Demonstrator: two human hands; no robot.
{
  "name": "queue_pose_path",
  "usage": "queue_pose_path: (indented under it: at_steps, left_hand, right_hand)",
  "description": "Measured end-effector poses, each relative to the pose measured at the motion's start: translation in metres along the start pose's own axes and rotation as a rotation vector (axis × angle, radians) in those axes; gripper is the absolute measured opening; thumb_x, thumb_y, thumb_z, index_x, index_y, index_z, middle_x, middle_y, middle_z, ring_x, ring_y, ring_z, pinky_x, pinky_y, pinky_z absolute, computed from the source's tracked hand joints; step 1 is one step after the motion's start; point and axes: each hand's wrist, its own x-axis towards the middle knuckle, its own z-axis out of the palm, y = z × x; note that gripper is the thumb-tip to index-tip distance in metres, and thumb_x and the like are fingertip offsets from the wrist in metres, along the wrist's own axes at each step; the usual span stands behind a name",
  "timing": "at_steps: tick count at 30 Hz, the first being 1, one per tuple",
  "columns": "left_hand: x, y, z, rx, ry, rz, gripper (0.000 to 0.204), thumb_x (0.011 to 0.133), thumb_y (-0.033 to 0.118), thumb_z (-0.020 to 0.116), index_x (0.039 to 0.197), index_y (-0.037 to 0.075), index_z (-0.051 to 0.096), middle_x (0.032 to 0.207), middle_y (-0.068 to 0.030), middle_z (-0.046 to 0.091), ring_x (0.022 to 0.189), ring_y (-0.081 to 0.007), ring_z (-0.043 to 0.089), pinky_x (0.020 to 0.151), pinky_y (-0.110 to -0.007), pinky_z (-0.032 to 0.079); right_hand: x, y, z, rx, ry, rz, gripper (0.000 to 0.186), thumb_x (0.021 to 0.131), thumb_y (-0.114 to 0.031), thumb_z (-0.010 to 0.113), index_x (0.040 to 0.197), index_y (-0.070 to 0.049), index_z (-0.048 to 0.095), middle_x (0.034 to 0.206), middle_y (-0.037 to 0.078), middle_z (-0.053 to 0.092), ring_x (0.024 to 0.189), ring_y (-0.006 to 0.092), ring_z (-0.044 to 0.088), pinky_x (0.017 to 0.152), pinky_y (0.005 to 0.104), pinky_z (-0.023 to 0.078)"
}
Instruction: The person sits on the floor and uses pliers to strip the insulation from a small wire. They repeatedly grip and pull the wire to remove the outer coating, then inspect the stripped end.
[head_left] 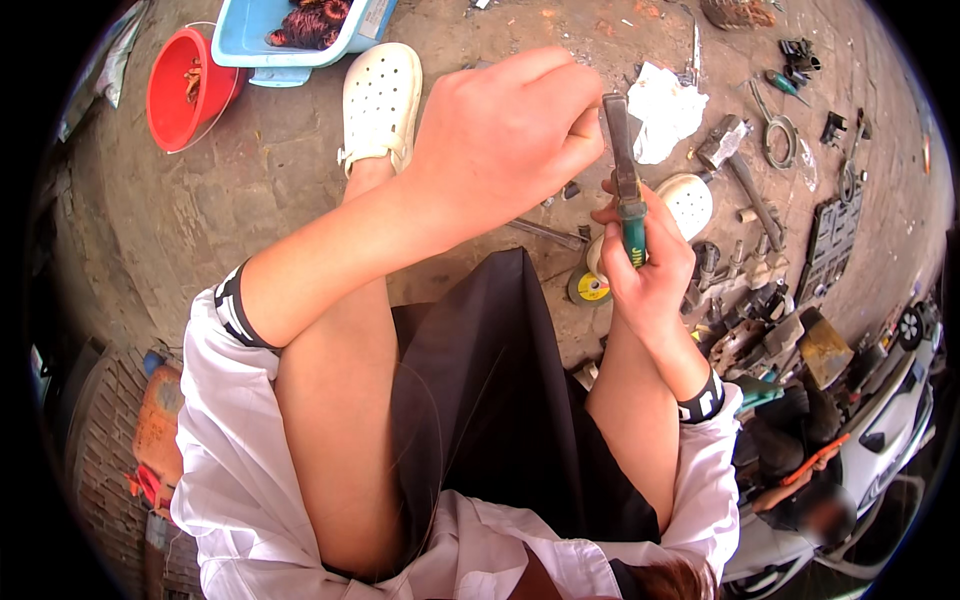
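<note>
My right hand (650,270) is closed around the green handle of a hand tool (632,236), whose flat dark metal shaft points up and away from me. My left hand (515,135) is raised beside the shaft's far end, fingers curled in. What it holds, if anything, is hidden behind the fingers. Below the tool are a white clog (687,205) on my foot and a round object with a yellow label (590,287).
A blue tub (240,40) and red bucket (170,110) sit at upper left. A hammer (755,195), white rag (660,120), black tool case (830,240) and metal parts lie rightward. A co-worker (790,440) is at lower right beside a white car (890,400).
</note>
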Motion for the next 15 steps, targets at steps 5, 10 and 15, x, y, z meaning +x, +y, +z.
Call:
queue_pose_path:
  at_steps: [5, 10, 15]
  left_hand:
    - [0.002, -0.001, -0.001, -0.101, -0.010, -0.037, 0.009, 0.077, 0.001, 0.070, 0.086, 0.003, 0.066, 0.072, -0.0032, 0.060, 0.061, -0.0113, 0.062, 0.054, -0.023, 0.049]
    - [0.002, -0.005, -0.001, 0.019, -0.037, 0.034, 0.012, 0.079, 0.008, 0.072, 0.089, 0.006, 0.067, 0.076, -0.0027, 0.061, 0.063, -0.0161, 0.063, 0.054, -0.026, 0.048]
    - [0.001, -0.017, -0.003, 0.219, -0.075, 0.219, 0.012, 0.077, 0.010, 0.073, 0.088, 0.008, 0.067, 0.078, -0.0014, 0.061, 0.062, -0.0197, 0.061, 0.051, -0.029, 0.046]
  right_hand:
    - [0.002, 0.003, -0.005, 0.015, -0.009, 0.031, 0.009, 0.078, 0.002, 0.062, 0.085, 0.005, 0.066, 0.111, 0.019, 0.065, 0.085, 0.0254, 0.068, 0.073, 0.0307, 0.053]
    - [0.001, 0.002, -0.007, 0.133, -0.071, 0.132, 0.011, 0.079, 0.002, 0.059, 0.086, 0.004, 0.068, 0.104, 0.014, 0.068, 0.088, 0.0233, 0.066, 0.078, 0.0307, 0.051]
    - [-0.001, -0.002, -0.008, 0.252, -0.100, 0.290, 0.013, 0.081, 0.001, 0.057, 0.087, 0.003, 0.068, 0.100, 0.012, 0.068, 0.090, 0.0222, 0.065, 0.081, 0.0308, 0.049]
